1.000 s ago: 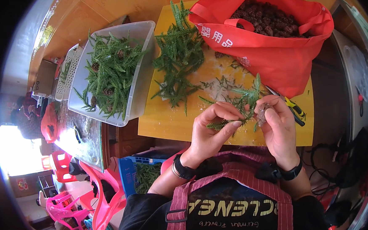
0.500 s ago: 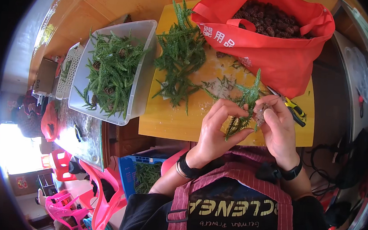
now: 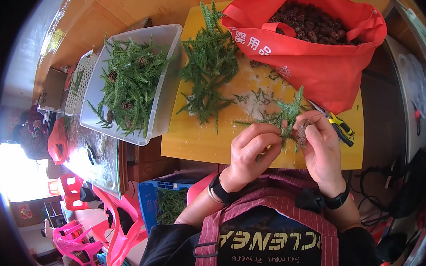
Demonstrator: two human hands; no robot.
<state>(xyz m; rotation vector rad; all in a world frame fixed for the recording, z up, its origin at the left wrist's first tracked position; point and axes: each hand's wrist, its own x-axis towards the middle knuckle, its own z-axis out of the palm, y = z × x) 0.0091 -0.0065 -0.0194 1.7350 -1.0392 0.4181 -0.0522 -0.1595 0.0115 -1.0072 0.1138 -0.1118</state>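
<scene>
Between my hands, over the front of the yellow board, is a green artificial pine sprig [image 3: 288, 111] with needle-covered fronds spread away from me. My left hand [image 3: 251, 152] pinches the sprig near its stem, the fingers curled. In my right hand [image 3: 323, 152], thumb and fingers close on a small brown pine cone [image 3: 301, 133], held right against the sprig's base. Just beyond my right hand lie pliers [image 3: 340, 127] with yellow and black handles. Whether the cone is fixed to the sprig is hidden by my fingers.
A red fabric bag [image 3: 324, 66] full of pine cones [image 3: 310, 24] stands at the back right. Loose sprigs [image 3: 209, 67] lie on the yellow board [image 3: 193, 144]. To the left, a clear plastic bin [image 3: 163, 100] holds sprigs with cones. A blue crate [image 3: 148, 199] sits lower left.
My left fingers have curled in from a wider spread to a tight pinch by the stem. The sprig has dipped slightly, and its lower frond is now covered. My right hand stays put.
</scene>
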